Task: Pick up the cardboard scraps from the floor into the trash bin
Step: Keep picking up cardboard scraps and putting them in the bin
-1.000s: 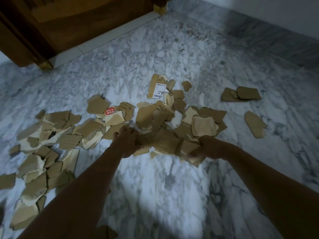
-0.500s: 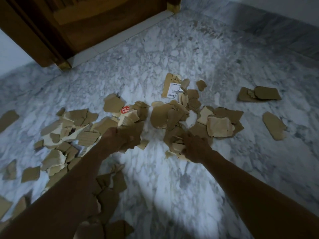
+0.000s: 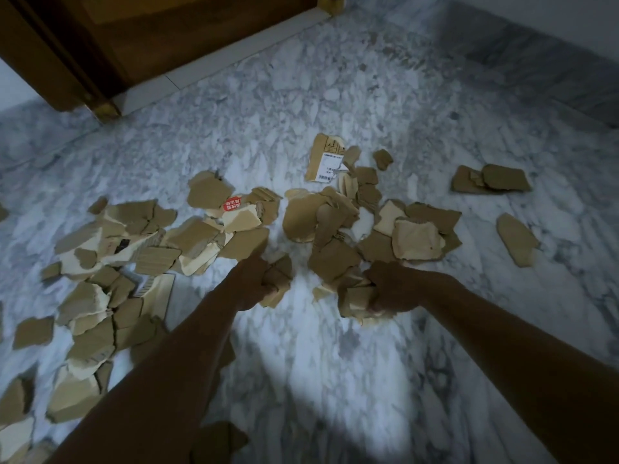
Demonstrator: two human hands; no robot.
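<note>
Both hands have drawn back toward the person in the last half second, each taking a fistful away from the heaps. The left hand is clenched round a wad of cardboard, fingers curled tight, with the pieces poking out on its right side. It sits just off the near edge of the left heap, over bare floor. The right hand grasps a thicker bundle, several flat pieces stacked together and held on edge, at the near edge of the middle heap. Whether the bundle touches the floor cannot be told.

Loose scraps lie all over the marble. A long drift runs from the lower left up to a piece with a red sticker, and a second heap lies just beyond the right hand. A labelled piece with a barcode lies at the far edge of that heap. Two overlapping pieces and a single one lie well apart to the right. A wooden door stands at the far left.
</note>
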